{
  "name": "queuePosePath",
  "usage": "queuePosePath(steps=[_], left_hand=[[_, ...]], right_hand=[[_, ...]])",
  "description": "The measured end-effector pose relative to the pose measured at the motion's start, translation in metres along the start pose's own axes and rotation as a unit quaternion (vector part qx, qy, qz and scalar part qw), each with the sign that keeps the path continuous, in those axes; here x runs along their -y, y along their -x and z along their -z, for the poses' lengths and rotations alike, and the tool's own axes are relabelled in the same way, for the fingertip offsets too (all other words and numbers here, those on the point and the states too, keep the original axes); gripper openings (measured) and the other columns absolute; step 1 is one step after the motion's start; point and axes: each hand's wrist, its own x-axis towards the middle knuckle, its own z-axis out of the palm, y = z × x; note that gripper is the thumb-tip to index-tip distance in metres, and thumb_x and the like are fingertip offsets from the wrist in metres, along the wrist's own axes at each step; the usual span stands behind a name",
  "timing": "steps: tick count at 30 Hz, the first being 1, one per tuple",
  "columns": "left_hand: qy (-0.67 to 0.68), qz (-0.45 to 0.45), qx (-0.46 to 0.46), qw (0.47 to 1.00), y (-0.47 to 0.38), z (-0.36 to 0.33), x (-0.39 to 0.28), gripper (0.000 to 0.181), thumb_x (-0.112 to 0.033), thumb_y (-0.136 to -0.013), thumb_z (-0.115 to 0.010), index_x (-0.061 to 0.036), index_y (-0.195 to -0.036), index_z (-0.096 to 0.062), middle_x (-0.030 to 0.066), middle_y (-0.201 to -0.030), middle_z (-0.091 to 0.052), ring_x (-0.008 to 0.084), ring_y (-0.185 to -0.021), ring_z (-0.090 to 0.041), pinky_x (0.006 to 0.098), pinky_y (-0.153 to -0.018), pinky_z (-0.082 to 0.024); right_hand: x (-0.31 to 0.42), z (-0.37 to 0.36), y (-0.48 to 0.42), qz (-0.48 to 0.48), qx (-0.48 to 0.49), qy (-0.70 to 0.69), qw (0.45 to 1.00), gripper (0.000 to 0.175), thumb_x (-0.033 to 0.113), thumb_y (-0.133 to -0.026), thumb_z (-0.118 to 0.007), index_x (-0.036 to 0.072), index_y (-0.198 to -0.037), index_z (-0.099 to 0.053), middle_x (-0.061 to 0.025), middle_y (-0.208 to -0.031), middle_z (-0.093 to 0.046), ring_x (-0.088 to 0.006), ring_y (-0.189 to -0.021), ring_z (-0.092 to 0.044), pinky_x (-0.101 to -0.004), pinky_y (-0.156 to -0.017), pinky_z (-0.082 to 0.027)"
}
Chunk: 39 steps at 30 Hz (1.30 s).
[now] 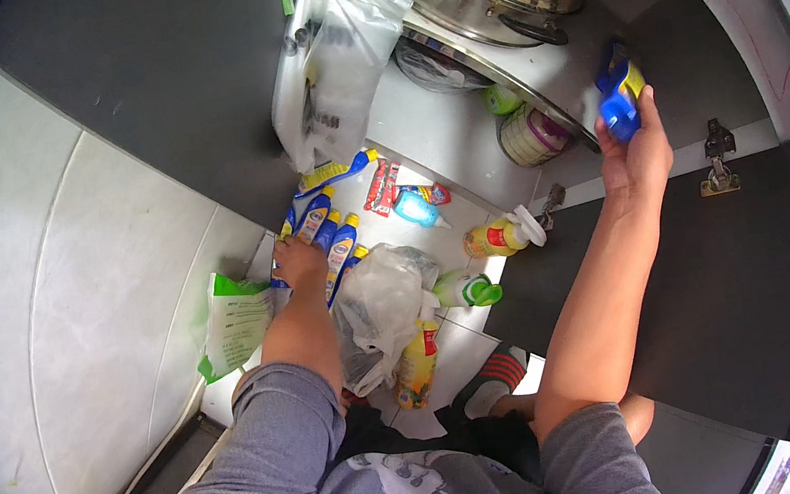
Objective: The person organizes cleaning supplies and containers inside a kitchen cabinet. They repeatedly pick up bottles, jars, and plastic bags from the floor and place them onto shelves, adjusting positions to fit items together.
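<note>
My right hand (pixel 632 157) holds a blue plastic bottle (pixel 620 110) with a yellow label, raised at the right side of the cabinet's upper shelf. Lower left, my left hand (pixel 300 262) rests on the near end of a row of blue bottles with yellow caps (pixel 341 251) lying on the tiled floor; whether it grips one cannot be told. Another such bottle (pixel 335 173) lies just beyond the row. Red sachets (pixel 381 188) and a light-blue bottle (pixel 416 208) lie to its right. A crumpled clear plastic bag (pixel 380 302) is beside the row.
Yellow spray bottles (pixel 496 239) (pixel 418 369) and a white-and-green bottle (pixel 463 289) stand or lie around the bag. A green-and-white packet (pixel 235 322) leans by the wall. The cabinet holds a steel pot (pixel 468 9) and a round container (pixel 535 136). A dark open door (pixel 732 275) is at right.
</note>
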Motion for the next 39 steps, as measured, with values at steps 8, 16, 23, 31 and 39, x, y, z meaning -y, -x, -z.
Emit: queuePosePath(steps=[8, 16, 23, 31, 39], left_hand=[[0.235, -0.151, -0.033, 0.96, 0.074, 0.009, -0.02, 0.054, -0.045, -0.094, -0.074, 0.0042, -0.114, -0.067, 0.0258, -0.117, -0.064, 0.0469, -0.111, -0.063, 0.0543, -0.094, -0.053], [0.416, -0.327, -0.068, 0.846, 0.088, -0.004, -0.033, 0.036, -0.02, -0.092, -0.068, -0.0064, -0.125, -0.069, 0.0235, -0.119, -0.068, 0.0472, -0.115, -0.062, 0.0528, -0.103, -0.049], [-0.035, -0.085, 0.048, 0.995, 0.019, -0.03, 0.03, 0.042, -0.024, -0.091, -0.074, -0.0041, -0.126, -0.064, 0.0154, -0.133, -0.063, 0.0351, -0.127, -0.061, 0.0527, -0.103, -0.053], [0.069, -0.181, -0.094, 0.976, 0.057, -0.013, 0.01, 0.038, -0.024, -0.095, -0.067, 0.0, -0.123, -0.059, 0.0202, -0.118, -0.062, 0.0402, -0.111, -0.061, 0.0533, -0.096, -0.05], [0.462, -0.399, 0.064, 0.79, 0.099, 0.014, -0.073, 0.031, -0.017, -0.098, -0.057, 0.0013, -0.122, -0.067, 0.0232, -0.12, -0.065, 0.0422, -0.11, -0.062, 0.0461, -0.095, -0.051]], right_hand=[[-0.176, 0.017, 0.118, 0.24, 0.113, 0.238, 0.934, 0.063, 0.009, -0.095, -0.077, -0.003, -0.15, -0.048, -0.0195, -0.146, -0.052, -0.0276, -0.135, -0.053, -0.0419, -0.112, -0.044], [-0.236, 0.038, 0.172, 0.048, 0.144, 0.128, 0.98, 0.056, 0.008, -0.095, -0.08, -0.001, -0.139, -0.048, -0.0101, -0.117, -0.065, -0.016, -0.1, -0.063, -0.0326, -0.088, -0.053], [-0.019, -0.001, 0.011, -0.021, 0.051, 0.04, 0.998, 0.046, 0.039, -0.107, -0.067, -0.003, -0.126, -0.066, -0.0058, -0.103, -0.071, -0.0159, -0.086, -0.07, -0.032, -0.078, -0.058], [-0.167, 0.021, 0.086, 0.187, 0.1, 0.024, 0.977, 0.02, 0.012, -0.106, -0.063, 0.004, -0.124, -0.06, -0.0061, -0.117, -0.063, -0.0192, -0.111, -0.058, -0.0394, -0.106, -0.046], [-0.319, 0.035, 0.168, -0.134, 0.173, 0.162, 0.962, 0.051, 0.03, -0.099, -0.075, -0.003, -0.136, -0.063, -0.0192, -0.113, -0.077, -0.0236, -0.097, -0.074, -0.037, -0.087, -0.058]])
